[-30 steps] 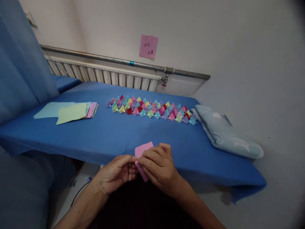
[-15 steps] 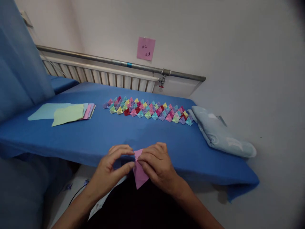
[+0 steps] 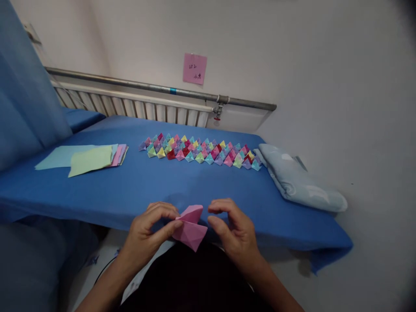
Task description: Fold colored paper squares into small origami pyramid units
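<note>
From the head view, I see the left hand (image 3: 141, 236) pinching pink paper (image 3: 191, 236) by its edge, seemingly half-folded, flaps spread. The right hand (image 3: 243, 236), thumb and fingers parted, holds nothing just beside it. Beyond both hands' fingers, folded pieces (image 3: 199, 158) look finished; flat sheets (image 3: 91, 160), beyond and left of the left fingers, look unworked.

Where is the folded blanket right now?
In the head view, the folded blanket lies on the right end of the blue-covered table, just right of the rows of folded paper pieces.
</note>
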`<state>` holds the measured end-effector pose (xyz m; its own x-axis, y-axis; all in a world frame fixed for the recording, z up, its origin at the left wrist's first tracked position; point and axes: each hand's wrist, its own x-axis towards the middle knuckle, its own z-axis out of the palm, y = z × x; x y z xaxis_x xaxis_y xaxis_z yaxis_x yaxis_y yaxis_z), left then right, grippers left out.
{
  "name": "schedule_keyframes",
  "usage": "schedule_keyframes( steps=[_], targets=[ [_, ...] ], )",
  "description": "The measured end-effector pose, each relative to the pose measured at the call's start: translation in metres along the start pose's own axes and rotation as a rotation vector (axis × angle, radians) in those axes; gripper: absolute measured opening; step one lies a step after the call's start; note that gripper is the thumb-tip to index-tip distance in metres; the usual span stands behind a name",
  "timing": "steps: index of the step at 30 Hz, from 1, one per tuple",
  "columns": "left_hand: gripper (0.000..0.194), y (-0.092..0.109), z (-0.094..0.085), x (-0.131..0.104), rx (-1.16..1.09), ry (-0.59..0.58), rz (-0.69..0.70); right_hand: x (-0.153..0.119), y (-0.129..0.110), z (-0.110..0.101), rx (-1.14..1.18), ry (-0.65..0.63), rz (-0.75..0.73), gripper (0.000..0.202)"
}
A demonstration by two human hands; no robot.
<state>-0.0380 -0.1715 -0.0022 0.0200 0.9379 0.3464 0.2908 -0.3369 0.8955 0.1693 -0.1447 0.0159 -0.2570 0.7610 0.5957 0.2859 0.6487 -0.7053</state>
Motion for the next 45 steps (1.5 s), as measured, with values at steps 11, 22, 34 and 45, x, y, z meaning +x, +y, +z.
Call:
schedule_keyframes(
  steps=[11, 22, 34, 45],
  targets=[
    [0.009, -0.004, 0.001, -0.003, -0.113, -0.011, -0.148, -0.002, -0.003, 0.001, -0.066, -0.192, 0.038, 0.009],
    [0.008, -0.01, 0.0, -0.005, -0.221, -0.053, -0.206, -0.004, 0.006, 0.005, 0.038, -0.198, 0.015, 0.008],
    [0.011, -0.007, -0.002, -0.007, -0.076, -0.017, -0.206, -0.003, 0.002, 0.006, 0.066, -0.148, 0.093, 0.01],
    [0.01, -0.007, -0.001, -0.008, -0.088, 0.003, -0.132, -0.004, 0.005, 0.01, 0.091, -0.128, 0.109, 0.01]
  ],
)
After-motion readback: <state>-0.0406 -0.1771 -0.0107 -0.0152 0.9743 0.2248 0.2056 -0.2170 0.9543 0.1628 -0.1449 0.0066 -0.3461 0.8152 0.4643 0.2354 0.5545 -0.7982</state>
